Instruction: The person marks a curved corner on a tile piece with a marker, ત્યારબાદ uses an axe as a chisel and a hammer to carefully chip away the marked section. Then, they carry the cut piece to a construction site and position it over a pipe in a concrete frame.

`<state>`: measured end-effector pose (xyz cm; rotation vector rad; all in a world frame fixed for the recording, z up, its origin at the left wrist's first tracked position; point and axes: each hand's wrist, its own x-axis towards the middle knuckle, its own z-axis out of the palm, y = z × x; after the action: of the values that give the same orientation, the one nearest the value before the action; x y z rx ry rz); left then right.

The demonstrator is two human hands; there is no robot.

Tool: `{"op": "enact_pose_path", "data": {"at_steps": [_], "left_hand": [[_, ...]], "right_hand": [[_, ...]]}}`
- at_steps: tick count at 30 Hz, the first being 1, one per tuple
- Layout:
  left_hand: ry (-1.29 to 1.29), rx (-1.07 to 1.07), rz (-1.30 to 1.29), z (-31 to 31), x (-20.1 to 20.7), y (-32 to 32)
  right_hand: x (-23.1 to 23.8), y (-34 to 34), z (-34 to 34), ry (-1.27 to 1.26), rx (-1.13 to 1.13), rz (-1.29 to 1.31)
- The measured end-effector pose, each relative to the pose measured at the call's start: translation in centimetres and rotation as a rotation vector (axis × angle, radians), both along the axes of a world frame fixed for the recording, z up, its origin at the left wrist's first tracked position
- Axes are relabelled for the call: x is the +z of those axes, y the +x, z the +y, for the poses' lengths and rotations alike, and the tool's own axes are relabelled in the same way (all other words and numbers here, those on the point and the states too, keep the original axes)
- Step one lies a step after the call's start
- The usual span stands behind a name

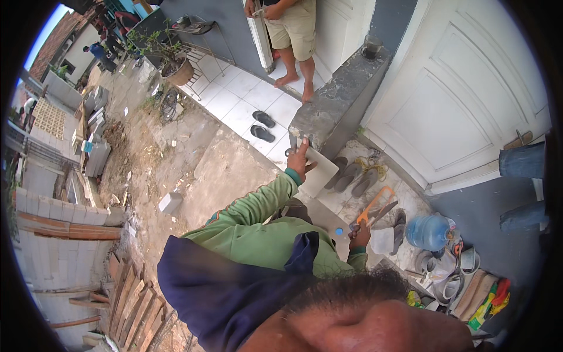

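In the head view, just beside the low grey wall [337, 102]'s near end, the left hand [299, 159] grips a white panel [319, 174]'s edge. Farther from the wall, the right hand [360, 235] wraps an orange-framed hacksaw [370, 206]'s handle.

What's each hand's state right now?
Left hand: at the edge of the white flat piece; grip can't be told.
Right hand: closed, holding the orange saw.

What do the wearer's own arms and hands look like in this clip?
The left sleeve is long and light green, with a thin orange and dark trim along it and a teal cuff. The little that shows of the right sleeve is green too, with a teal cuff. The left hand and right hand show no gloves.
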<state>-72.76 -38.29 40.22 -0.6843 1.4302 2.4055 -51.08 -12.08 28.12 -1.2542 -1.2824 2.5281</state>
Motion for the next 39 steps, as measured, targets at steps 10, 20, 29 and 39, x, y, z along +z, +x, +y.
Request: {"op": "enact_pose_path", "data": {"at_steps": [10, 20, 29, 39], "left_hand": [[-0.130, 0.070, 0.120, -0.9, -0.9, 1.3], [0.193, -0.025, 0.052, -7.2, -2.0, 13.7], [0.376, -0.138, -0.063, -13.9, -4.2, 25.7], [0.507, -0.299, -0.188, -16.9, -5.0, 30.8]], "right_hand": [[1.4, 2.1, -6.3, 0.108, 0.039, 0.128], [6.7, 2.8, -16.0, 0.076, 0.127, 0.521], [5.1, 11.8, -20.6, 0.098, 0.305, 0.293], [1.6, 15.8, -18.7, 0.087, 0.157, 0.127]]}}
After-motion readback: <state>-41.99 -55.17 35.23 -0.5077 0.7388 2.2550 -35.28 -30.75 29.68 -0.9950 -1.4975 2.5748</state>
